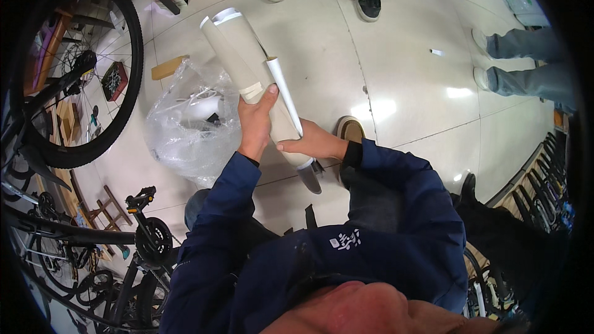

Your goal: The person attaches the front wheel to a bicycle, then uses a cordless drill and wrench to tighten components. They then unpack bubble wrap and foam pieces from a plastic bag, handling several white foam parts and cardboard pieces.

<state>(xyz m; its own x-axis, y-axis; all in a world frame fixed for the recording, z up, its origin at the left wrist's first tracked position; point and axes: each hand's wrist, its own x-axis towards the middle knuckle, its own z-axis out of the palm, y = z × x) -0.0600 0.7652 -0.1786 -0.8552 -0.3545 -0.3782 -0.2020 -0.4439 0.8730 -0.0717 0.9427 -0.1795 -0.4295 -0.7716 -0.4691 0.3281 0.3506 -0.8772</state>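
Here left hand fingers grip beige wrapped tube; right hand fingers clasp lower end.

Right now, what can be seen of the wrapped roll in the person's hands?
The paper-wrapped roll is a long tan tube with white layers at its far open end and a pale tape strip mid-length. It tilts up and away over the tiled floor. The left hand grips its middle; the right hand touches its lower part.

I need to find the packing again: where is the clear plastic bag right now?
In the head view the plastic bag lies on the floor left of centre, beside the left hand holding the wrapped tube, just right of the bicycle wheel.
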